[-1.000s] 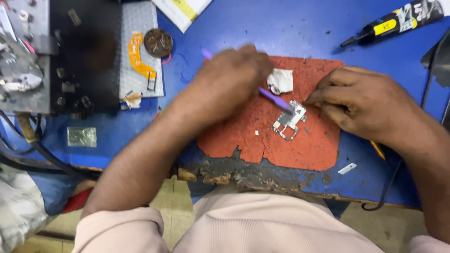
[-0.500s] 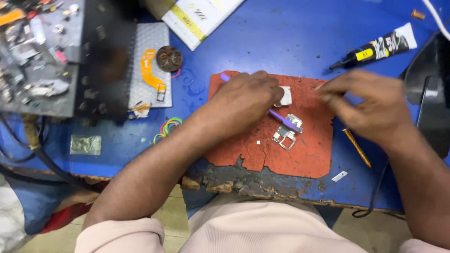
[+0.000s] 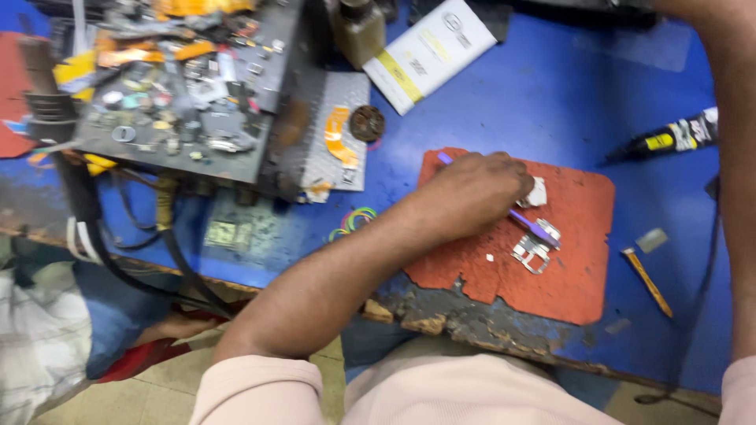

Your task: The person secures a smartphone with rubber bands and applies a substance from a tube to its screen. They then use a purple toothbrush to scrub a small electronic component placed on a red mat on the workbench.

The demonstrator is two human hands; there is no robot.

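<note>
While the left hand lies curled on the worn orange-red rubber mat, its fingers are pinched around a thin purple plastic tool whose tip reaches a small silver metal bracket part near the mat's middle. A crumpled white scrap sits just beside the knuckles, partly hidden by them, and a tiny white fleck lies on the mat below the wrist. Only the right forearm shows, running down the right edge of the view; the right hand itself is out of sight, so its grip cannot be told. On the blue bench around the mat lie a black and yellow glue tube to the upper right, a yellow pencil-like stick and a small grey chip to the right, and a white and yellow booklet above. To the left stand a grey perforated metal plate carrying an orange flex strip and a round brown disc, a cluttered dark tray of small parts, coloured rubber bands and black cables hanging off the bench edge.
</note>
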